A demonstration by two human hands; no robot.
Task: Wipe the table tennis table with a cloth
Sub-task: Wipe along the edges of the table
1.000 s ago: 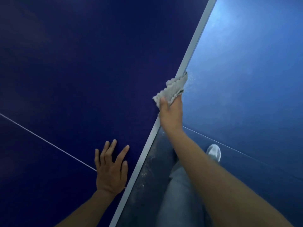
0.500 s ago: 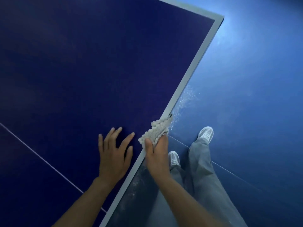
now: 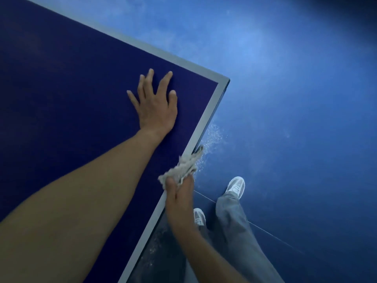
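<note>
Head cam: cloth (image 3: 186, 167) gripped in R hand (image 3: 179, 198) at table (image 3: 61, 88) edge; L hand (image 3: 156, 105) flat, fingers spread, on top.

Obstacle on table (image 3: 61, 103): left hand (image 3: 157, 107)

Left hand (image 3: 156, 107) lies on the table (image 3: 61, 88); cloth (image 3: 184, 167) at its right edge (image 3: 206, 123).

I read the table (image 3: 61, 99) as deep indigo with a pale grey border (image 3: 206, 127). The cloth (image 3: 183, 166) looks off-white with a bumpy weave. I see a brighter blue floor (image 3: 285, 99) with a thin white line (image 3: 265, 231) and white specks (image 3: 214, 135), plus grey trousers (image 3: 234, 221) and white shoes (image 3: 236, 186).
</note>
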